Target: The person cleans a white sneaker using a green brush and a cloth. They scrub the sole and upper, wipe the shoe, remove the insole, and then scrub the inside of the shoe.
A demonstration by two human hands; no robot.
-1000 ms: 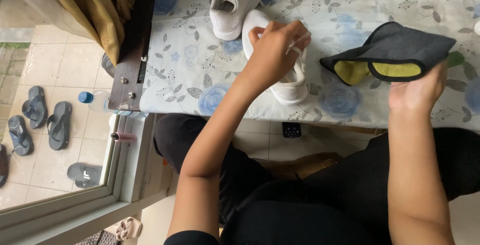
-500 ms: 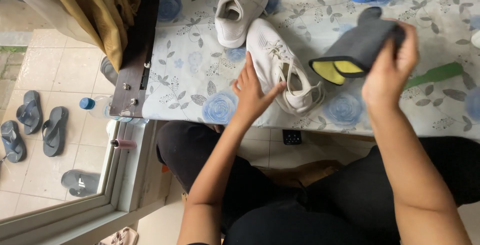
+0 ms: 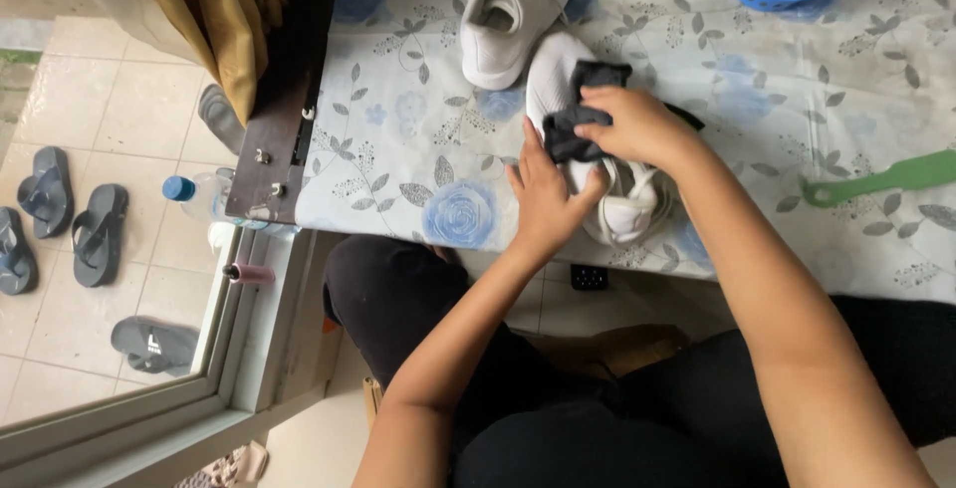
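Hands meet at the surface's near edge: left hand steadies the shoe, fingers spread; right hand closed around a dark cloth atop it.

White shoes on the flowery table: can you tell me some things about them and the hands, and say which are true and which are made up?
1. The right hand presses a dark cloth onto a white shoe. True.
2. The left hand is up in the air. False: it steadies that shoe.
3. A second white shoe lies beyond it. True.
4. The green tool is in a hand. False: it lies alone on the tablecloth.
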